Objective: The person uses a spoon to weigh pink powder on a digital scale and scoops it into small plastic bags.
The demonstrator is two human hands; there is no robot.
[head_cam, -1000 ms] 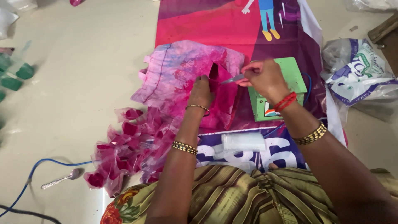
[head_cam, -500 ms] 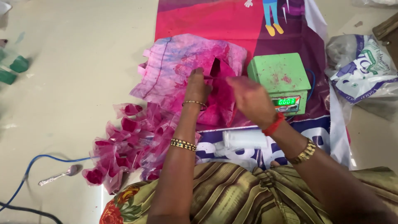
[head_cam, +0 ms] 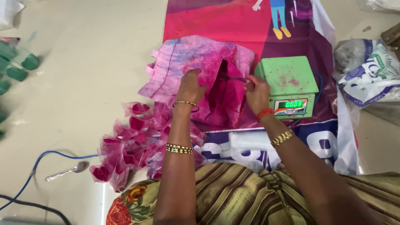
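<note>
The left hand (head_cam: 191, 85) rested on the rim of a large, crumpled plastic bag stained with bright pink powder (head_cam: 208, 79), its fingers closed on the edge to keep the dark mouth of the bag spread. The right hand (head_cam: 256, 92) was pinched shut on the handle of a thin metal spoon (head_cam: 234, 77), whose bowl reached into the opening. The bag lay on a printed pink and purple banner (head_cam: 233, 25), just left of a small green digital weighing scale (head_cam: 289, 83) with a lit display and a bare pan.

Scooping well here seemed to call for keeping the mouth held wide, drawing the spoon out level, and carrying it the short way to the scale without brushing the bag's rim, since loose powder would scatter easily.

A heap of small clear packets filled with pink powder (head_cam: 133, 141) sat beside the left forearm. The pale floor (head_cam: 83, 62) carried a second metal spoon (head_cam: 64, 171), a blue cable (head_cam: 33, 166), some green packets (head_cam: 18, 66) at the far left and a printed white sack (head_cam: 371, 71) at the right.
</note>
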